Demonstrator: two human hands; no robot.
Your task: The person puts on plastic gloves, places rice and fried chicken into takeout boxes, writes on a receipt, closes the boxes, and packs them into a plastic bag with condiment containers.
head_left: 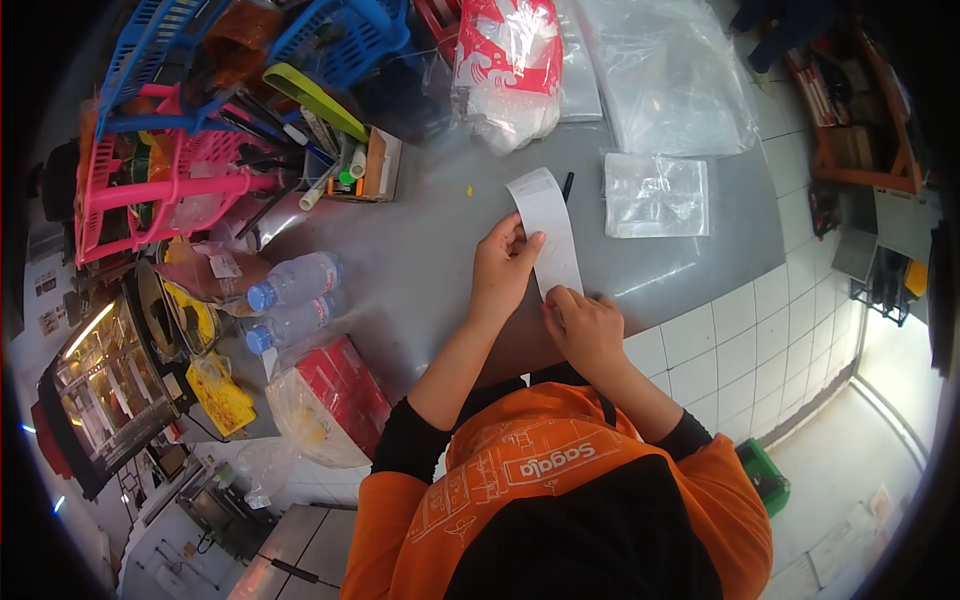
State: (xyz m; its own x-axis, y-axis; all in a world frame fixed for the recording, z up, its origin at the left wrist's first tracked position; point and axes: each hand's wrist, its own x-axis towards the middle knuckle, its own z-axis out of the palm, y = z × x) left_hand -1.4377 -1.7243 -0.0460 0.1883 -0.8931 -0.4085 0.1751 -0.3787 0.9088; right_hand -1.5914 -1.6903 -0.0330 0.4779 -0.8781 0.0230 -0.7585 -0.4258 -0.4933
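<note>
A long white paper strip (550, 220) is held at a slant above the grey metal table (420, 240). My left hand (503, 265) pinches its left edge near the middle, thumb on top. At the strip's lower end, my right hand (585, 325) grips the paper between closed fingers. Behind the strip's upper right edge a black pen (568, 187) partly shows, lying on the table. Right of the strip lies a small stack of clear plastic bags (656, 196).
Two bottles with blue caps (305, 278), a red and white box (345, 395) and a pen holder (375, 165) stand on the left. Pink baskets (180, 185) are beyond them. Large clear bags (670, 80) and a red-white package (510, 60) lie at the far side.
</note>
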